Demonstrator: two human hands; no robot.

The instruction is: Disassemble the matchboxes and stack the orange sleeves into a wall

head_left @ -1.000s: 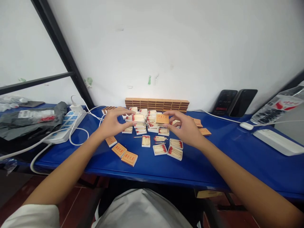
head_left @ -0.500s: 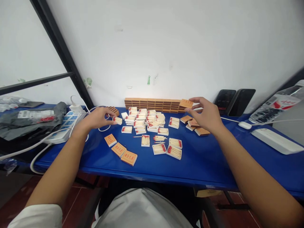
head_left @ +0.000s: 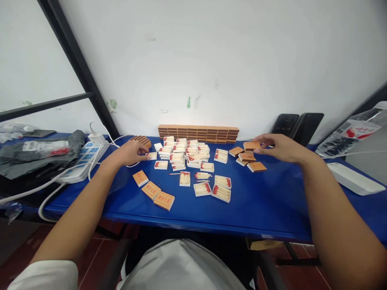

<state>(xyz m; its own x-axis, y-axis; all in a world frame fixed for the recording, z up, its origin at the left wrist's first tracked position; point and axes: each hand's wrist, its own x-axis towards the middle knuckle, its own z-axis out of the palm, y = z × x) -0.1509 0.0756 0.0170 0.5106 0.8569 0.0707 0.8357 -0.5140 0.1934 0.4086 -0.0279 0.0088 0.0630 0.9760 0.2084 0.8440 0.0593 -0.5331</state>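
Note:
My left hand (head_left: 130, 153) pinches the end of an open matchbox tray (head_left: 151, 156) with matches in it, low over the table. Between thumb and fingers of my right hand (head_left: 276, 147) is an orange matchbox (head_left: 251, 146), at the back of a loose pile of matchboxes (head_left: 246, 156). Whether that box rests on the table cannot be made out. Many open trays of red-tipped matches (head_left: 179, 149) are stacked in the middle. Nearer me are single trays (head_left: 221, 193) and a few loose matches (head_left: 203, 176).
Against the wall runs a long stack of matchboxes (head_left: 198, 133). Three matchboxes (head_left: 151, 190) lie front left, and a bundle (head_left: 141, 141) sits behind my left hand. A power strip (head_left: 80, 161) with cables stands left; phones (head_left: 306, 128) and a water bottle (head_left: 350, 133) stand right.
My right hand has carried its matchbox right and down from before the long stack to the loose pile. The tray in my left hand has dropped slightly.

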